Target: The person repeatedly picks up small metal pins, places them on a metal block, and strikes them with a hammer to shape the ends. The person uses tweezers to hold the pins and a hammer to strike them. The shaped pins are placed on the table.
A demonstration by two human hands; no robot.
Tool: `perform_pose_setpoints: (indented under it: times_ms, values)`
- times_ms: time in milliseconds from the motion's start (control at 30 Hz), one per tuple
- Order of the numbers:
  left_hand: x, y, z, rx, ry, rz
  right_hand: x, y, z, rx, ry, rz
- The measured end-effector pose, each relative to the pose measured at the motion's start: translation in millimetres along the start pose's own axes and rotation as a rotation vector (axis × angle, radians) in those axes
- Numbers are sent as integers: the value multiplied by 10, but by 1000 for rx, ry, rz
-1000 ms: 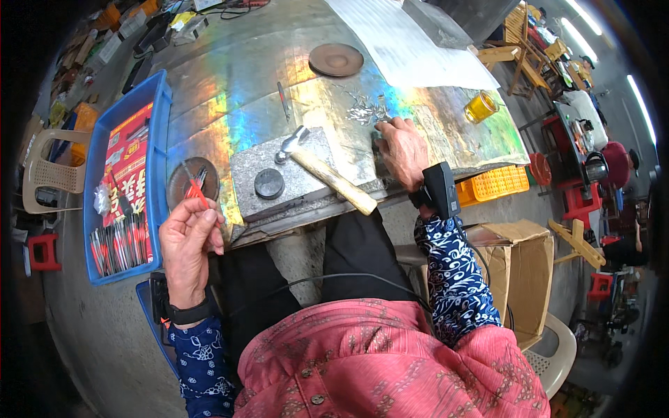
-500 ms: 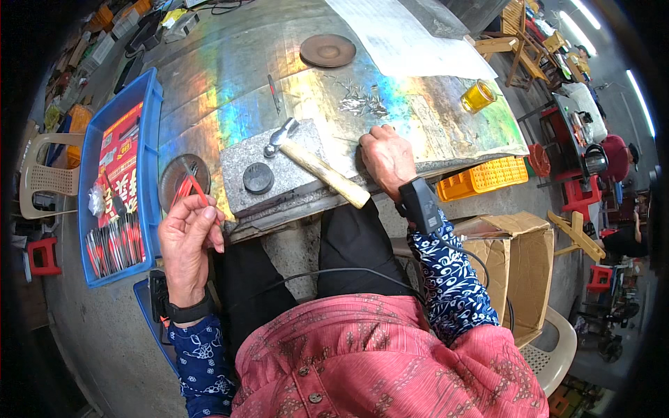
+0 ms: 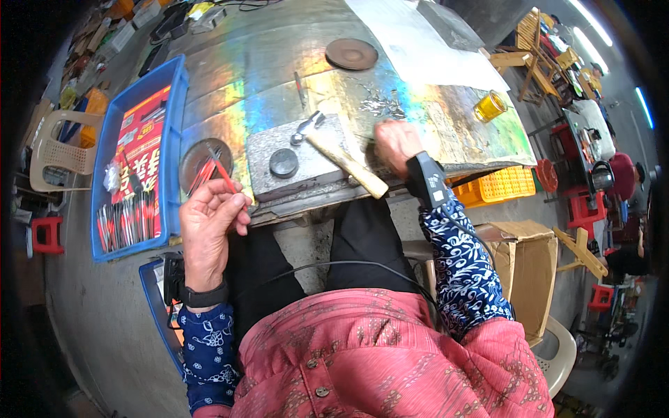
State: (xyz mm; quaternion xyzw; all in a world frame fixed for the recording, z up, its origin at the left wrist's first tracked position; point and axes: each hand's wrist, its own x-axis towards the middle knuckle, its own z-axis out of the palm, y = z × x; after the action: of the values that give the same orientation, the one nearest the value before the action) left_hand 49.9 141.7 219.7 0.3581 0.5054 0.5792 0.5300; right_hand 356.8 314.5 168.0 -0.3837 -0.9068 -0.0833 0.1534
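Observation:
My left hand (image 3: 214, 223) is raised near the table's front left edge, thumb and fingers pinching a slim red-handled tool (image 3: 224, 175) with a thin tip. Just behind it, a round dark dish (image 3: 188, 167) holds more red slim pieces. Low over the table, right of a grey stone block (image 3: 268, 144), my right hand (image 3: 398, 145) is closed with knuckles up. Its fingertips are hidden, so I cannot tell what they hold. On the block lie a hammer (image 3: 350, 166), its wooden handle reaching past the front edge, and a black round disc (image 3: 283, 163).
A blue tray (image 3: 177, 115) with several slim red and black tools stands at left. Beyond the block are small metal pieces (image 3: 382, 104), another slim tool (image 3: 300, 90) and a brown plate (image 3: 352, 54). A glass of yellow liquid (image 3: 490, 106) stands near the right edge.
The whole view has shifted, so the table and things appear further right. My right hand has moved slightly toward the block. My left hand still pinches the red-handled tool.

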Motion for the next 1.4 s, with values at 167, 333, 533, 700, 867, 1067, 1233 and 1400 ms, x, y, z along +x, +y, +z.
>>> perform_pose_setpoints:
  times_ms: [167, 333, 533, 700, 867, 1067, 1233, 1400]
  values:
    - [2, 15, 19, -17, 6, 18, -44, -121, -341, 209, -62, 293]
    - [11, -9, 77, -76, -10, 59, -53, -409, -714, 504, 100, 371]
    - [-16, -38, 165, -181, -41, 44, -102, -944, -910, 862, 167, 309]
    - [-70, -51, 252, -273, -69, 58, -88, -1338, -957, 1065, 159, 212]
    - [-155, -51, 295, -389, -88, 50, -52, -1546, -959, 1038, 197, 126]
    - [-216, -80, 317, -488, -91, 39, -69, -1694, -927, 1047, 233, 119]
    - [-250, -92, 331, -510, -90, 30, -99, -1750, -921, 1129, 192, 210]
    - [-271, -93, 348, -499, -73, 35, -108, -1755, -911, 1123, 201, 201]
